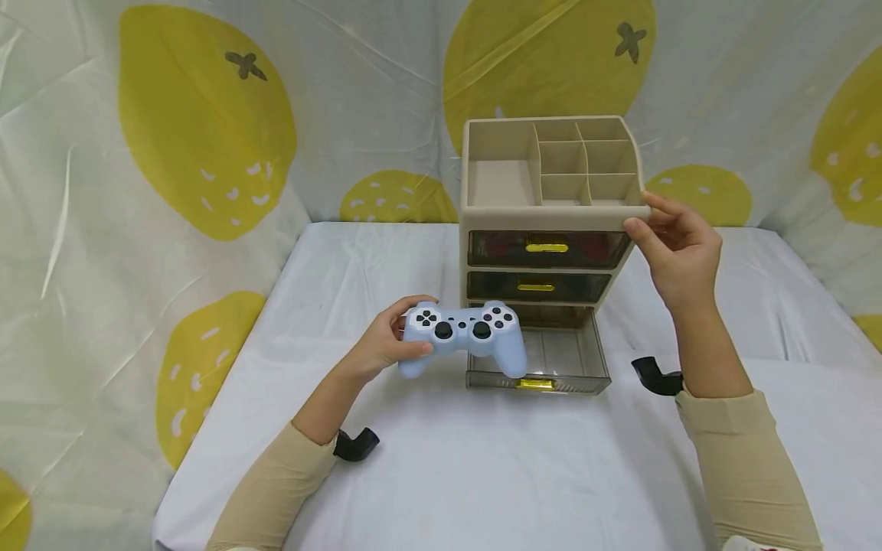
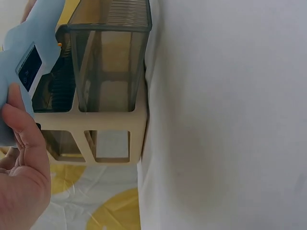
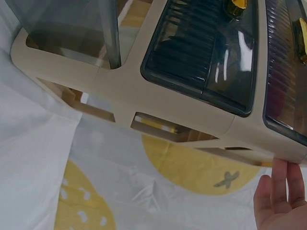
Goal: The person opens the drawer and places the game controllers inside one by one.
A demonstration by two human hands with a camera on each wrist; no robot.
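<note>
A light-blue game controller (image 1: 462,329) is gripped at its left end by my left hand (image 1: 396,340), thumb on the front. It hangs over the pulled-out bottom drawer (image 1: 565,352) of a beige drawer organizer (image 1: 551,218), covering part of that drawer in the head view. The drawer is see-through grey with a gold handle (image 1: 536,384). My right hand (image 1: 682,249) holds the organizer's upper right front corner, thumb on the front edge and fingers at the side. In the right wrist view, the fingers (image 3: 280,184) touch the organizer's side wall.
Two closed dark drawers, a top one (image 1: 586,249) and a middle one (image 1: 579,287), sit above the pulled-out one. Open compartments (image 1: 561,157) divide the organizer's top. A white cloth (image 1: 482,474) covers the table, and a lemon-print curtain (image 1: 386,92) hangs behind and at the sides.
</note>
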